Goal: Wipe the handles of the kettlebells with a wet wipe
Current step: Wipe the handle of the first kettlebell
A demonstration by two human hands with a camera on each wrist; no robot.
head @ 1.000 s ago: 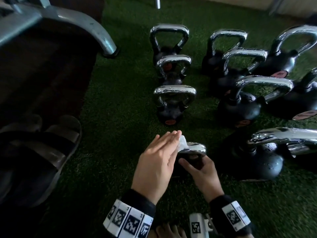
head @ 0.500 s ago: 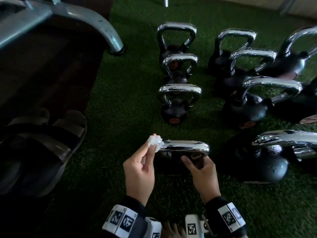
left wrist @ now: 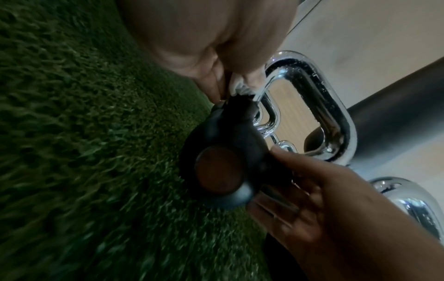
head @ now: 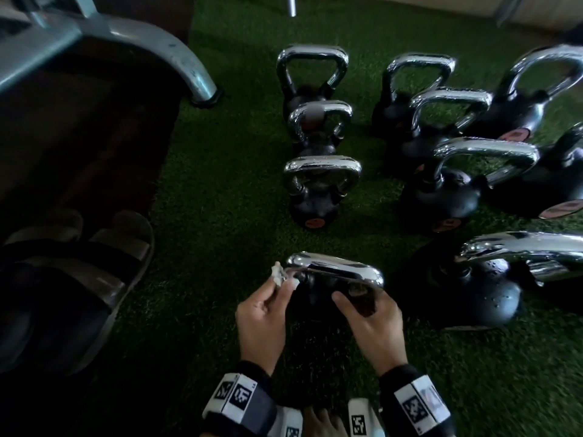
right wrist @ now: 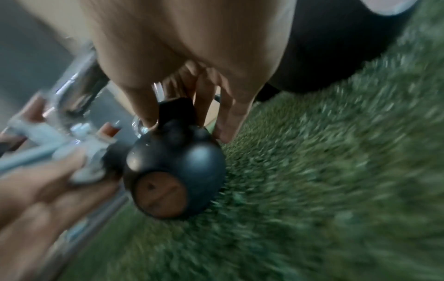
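The nearest small black kettlebell [head: 318,298] stands on green turf with its chrome handle [head: 334,269] on top. My left hand [head: 268,298] pinches a crumpled white wet wipe [head: 280,277] against the handle's left corner. My right hand [head: 359,305] grips the kettlebell at the right foot of the handle, thumb in front. In the left wrist view the wipe [left wrist: 238,87] sits where the chrome handle [left wrist: 336,106] meets the black body [left wrist: 242,133]. The blurred right wrist view has my fingers [right wrist: 201,106] around the kettlebell's [right wrist: 175,161] neck.
Three more small kettlebells [head: 321,184] stand in a row behind it. Several larger ones [head: 485,165] crowd the right, the closest [head: 467,288] just beyond my right hand. A pair of sandals [head: 79,279] and a grey machine leg [head: 176,58] lie left.
My left hand lay flat over the handle's left end with the wipe. It has slid off leftwards and now pinches the wipe at the handle's left corner. My right hand kept its hold.
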